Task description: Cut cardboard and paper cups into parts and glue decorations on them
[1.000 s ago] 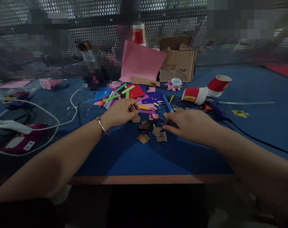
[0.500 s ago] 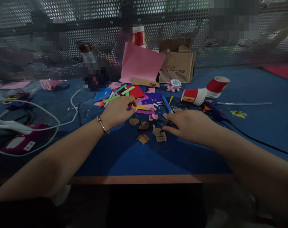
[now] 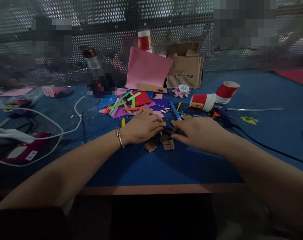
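Note:
My left hand [image 3: 145,126], with a silver bracelet at the wrist, lies palm down over the scraps, fingers stretched out. A small pink paper scrap [image 3: 164,123] is at its fingertips; whether it is gripped is unclear. Left of this hand lies a yellow strip [image 3: 123,122]. My right hand [image 3: 200,131] rests on the table, thumb and forefinger apart, by a blue pen-like stick [image 3: 175,110]. Torn brown cardboard pieces [image 3: 169,144] lie between the hands, with another cardboard piece [image 3: 150,146] nearer me. Dark shapes between the hands are hard to make out.
Behind lie coloured papers [image 3: 141,98], a pink sheet [image 3: 147,68] and a cardboard box [image 3: 185,70]. Red-and-white paper cups [image 3: 203,102] and a dark blue corded tool [image 3: 225,116] are right. White cable [image 3: 58,125] and a purple power strip [image 3: 26,150] lie left.
My left hand has moved right and towards me, from the coloured strips onto the scraps, with its fingers now flatter. A yellow strip now lies left of it. My right hand has hardly moved.

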The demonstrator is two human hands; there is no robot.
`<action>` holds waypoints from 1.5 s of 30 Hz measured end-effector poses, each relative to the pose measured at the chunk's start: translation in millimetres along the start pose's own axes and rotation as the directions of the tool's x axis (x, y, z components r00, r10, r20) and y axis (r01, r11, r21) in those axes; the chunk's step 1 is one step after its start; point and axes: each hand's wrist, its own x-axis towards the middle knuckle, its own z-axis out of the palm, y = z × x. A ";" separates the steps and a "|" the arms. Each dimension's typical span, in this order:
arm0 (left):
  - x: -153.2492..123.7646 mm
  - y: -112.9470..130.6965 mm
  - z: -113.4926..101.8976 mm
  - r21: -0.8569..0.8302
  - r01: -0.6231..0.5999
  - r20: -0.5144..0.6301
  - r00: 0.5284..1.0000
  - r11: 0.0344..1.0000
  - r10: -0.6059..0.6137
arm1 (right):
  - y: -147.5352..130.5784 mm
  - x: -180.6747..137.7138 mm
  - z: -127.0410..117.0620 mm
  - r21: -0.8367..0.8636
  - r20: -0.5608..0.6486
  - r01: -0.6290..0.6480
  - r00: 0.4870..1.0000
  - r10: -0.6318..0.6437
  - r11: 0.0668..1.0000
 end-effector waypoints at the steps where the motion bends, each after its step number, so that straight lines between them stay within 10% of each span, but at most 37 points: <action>1: 0.6 -0.8 1.7 0.013 0.000 0.016 1.000 1.000 0.000 | -0.1 0.1 0.0 -0.001 -0.001 -0.002 1.000 0.002 1.000; 16: 8.5 -15.4 3.4 -0.093 0.051 -0.004 0.999 0.994 -0.052 | -0.6 0.0 0.8 -0.013 -0.014 0.001 1.000 -0.001 1.000; 25: 3.6 -23.1 4.7 -0.069 0.159 -0.302 0.937 0.985 -0.173 | -0.5 0.2 0.7 -0.016 -0.023 0.004 1.000 -0.004 1.000; 45: -0.4 -14.8 2.3 0.023 0.158 -0.110 0.982 0.987 -0.155 | 1.2 -1.2 0.0 -0.020 -0.001 0.023 1.000 -0.023 1.000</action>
